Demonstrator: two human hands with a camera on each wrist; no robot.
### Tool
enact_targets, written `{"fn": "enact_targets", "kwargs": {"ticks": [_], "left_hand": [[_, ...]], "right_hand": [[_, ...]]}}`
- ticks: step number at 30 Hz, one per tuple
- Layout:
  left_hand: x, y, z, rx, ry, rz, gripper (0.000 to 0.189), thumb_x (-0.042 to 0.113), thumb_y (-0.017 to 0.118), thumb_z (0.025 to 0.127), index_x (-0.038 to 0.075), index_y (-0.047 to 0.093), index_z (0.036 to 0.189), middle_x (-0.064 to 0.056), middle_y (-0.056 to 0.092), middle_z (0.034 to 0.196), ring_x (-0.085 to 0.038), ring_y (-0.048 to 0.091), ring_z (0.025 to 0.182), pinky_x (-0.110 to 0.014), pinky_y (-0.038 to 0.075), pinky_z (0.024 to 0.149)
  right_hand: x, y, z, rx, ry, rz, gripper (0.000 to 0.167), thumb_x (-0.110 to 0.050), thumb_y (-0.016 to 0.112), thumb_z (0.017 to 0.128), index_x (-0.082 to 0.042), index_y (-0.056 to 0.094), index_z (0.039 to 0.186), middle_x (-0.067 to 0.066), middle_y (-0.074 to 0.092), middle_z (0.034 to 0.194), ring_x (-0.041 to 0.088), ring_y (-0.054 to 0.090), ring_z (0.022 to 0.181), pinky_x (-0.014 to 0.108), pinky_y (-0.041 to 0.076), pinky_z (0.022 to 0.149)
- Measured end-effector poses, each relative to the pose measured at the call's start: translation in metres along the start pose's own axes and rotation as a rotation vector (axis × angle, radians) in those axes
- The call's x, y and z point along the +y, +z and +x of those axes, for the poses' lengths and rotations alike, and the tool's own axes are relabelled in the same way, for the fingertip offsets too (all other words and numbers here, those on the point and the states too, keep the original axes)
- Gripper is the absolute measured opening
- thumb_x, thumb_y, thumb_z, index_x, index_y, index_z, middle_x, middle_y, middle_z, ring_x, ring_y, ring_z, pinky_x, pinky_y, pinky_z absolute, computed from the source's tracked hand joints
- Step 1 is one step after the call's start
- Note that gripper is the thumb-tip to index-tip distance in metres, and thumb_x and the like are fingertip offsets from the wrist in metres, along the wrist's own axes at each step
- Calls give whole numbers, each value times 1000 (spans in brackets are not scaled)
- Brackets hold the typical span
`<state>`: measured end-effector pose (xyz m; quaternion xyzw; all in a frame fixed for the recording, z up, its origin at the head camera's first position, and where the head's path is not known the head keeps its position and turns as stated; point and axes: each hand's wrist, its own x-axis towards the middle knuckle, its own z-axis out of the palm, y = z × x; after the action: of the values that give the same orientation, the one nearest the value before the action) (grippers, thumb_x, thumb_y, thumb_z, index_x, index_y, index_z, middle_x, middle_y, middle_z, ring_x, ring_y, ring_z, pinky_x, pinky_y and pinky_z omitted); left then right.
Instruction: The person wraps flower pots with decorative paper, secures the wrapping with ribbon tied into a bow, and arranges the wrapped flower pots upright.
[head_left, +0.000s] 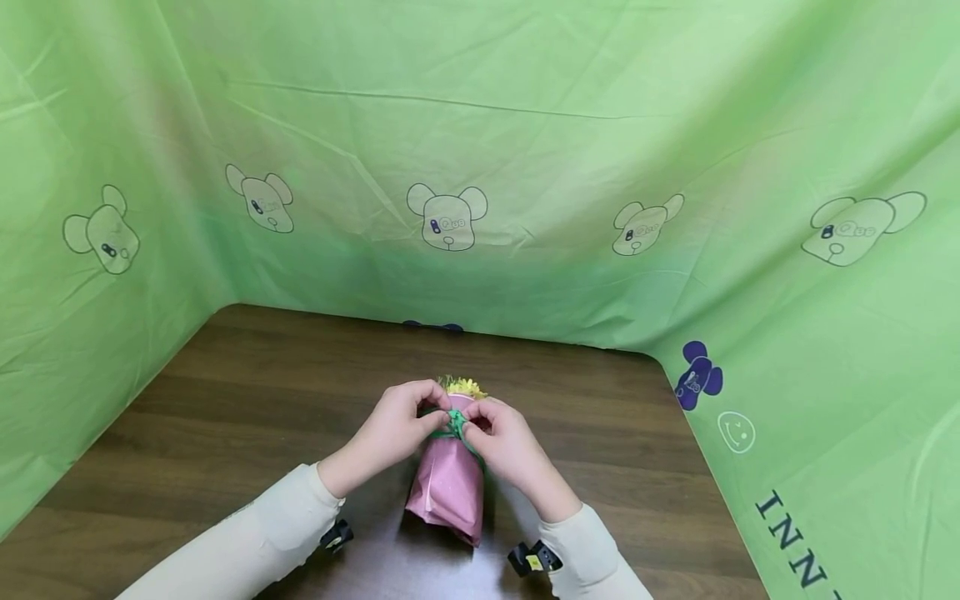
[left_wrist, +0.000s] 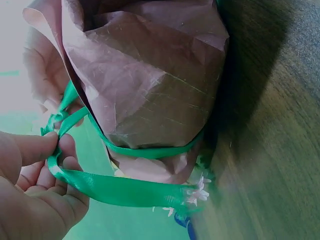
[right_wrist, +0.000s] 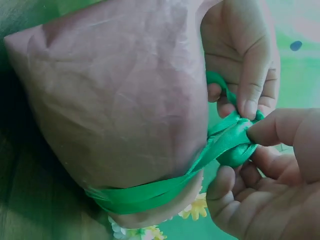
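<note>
A bouquet wrapped in pink paper (head_left: pixel 448 487) lies on the table, yellow flowers (head_left: pixel 467 387) poking out at its far end. Green ribbon (left_wrist: pixel 125 189) runs round the wrap below the flowers and is knotted on top. My left hand (head_left: pixel 401 421) pinches the ribbon between thumb and fingers on the left of the knot. From the other side, my right hand (head_left: pixel 510 442) pinches the ribbon close by the knot. One loose ribbon tail hangs past the left fingers in the left wrist view. In the right wrist view, small white and yellow flowers (right_wrist: pixel 195 207) show beneath the wrap.
The brown wooden table (head_left: pixel 300 367) extends around the bouquet. Green cloth (head_left: pixel 450 108) printed with bear heads walls it in at the back and both sides. A black wrist camera (head_left: pixel 534 558) is strapped beneath the right sleeve, another (head_left: pixel 337 535) beneath the left.
</note>
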<state>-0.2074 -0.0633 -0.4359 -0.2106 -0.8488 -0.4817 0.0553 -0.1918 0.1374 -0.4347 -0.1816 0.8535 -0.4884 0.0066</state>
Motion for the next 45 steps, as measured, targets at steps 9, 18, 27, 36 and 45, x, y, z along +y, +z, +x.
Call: {"fn": "enact_targets", "kwargs": {"ticks": [9,18,27,36,45], "left_hand": [[3,0,0,-34,12,-4,8,5,76,88,11,71,91,6,67,85,-8,57,75,-24,50,68],[7,2,0,-15,3,12,15,6,77,87,19,71,89,10,67,84,-8,57,75,-25,51,68],[10,2,2,-12,12,10,15,5,78,87,18,72,91,9,71,88,-9,60,80,-26,52,74],[9,1,2,-19,2,3,14,4,76,88,17,71,91,9,70,87,-8,59,77,-24,52,69],[10,2,3,-36,5,1,14,4,75,88,17,71,92,8,71,89,-8,61,80,-25,53,72]], "right_hand": [[-3,-7,0,-159,18,19,12,-7,57,96,-5,69,92,2,58,89,11,51,83,21,43,66],[-1,-9,-3,-236,-16,34,22,-19,82,85,-8,66,95,1,57,94,10,56,75,21,48,65],[-2,-6,-4,-137,-88,-54,7,-11,72,87,-9,66,89,0,57,96,12,54,88,23,49,75],[3,-11,-2,-118,-159,-31,20,8,61,82,-9,68,90,1,62,108,17,58,102,30,50,87],[5,-5,-1,19,-99,3,10,-17,81,89,-14,71,89,-2,63,99,11,60,91,27,55,81]]}}
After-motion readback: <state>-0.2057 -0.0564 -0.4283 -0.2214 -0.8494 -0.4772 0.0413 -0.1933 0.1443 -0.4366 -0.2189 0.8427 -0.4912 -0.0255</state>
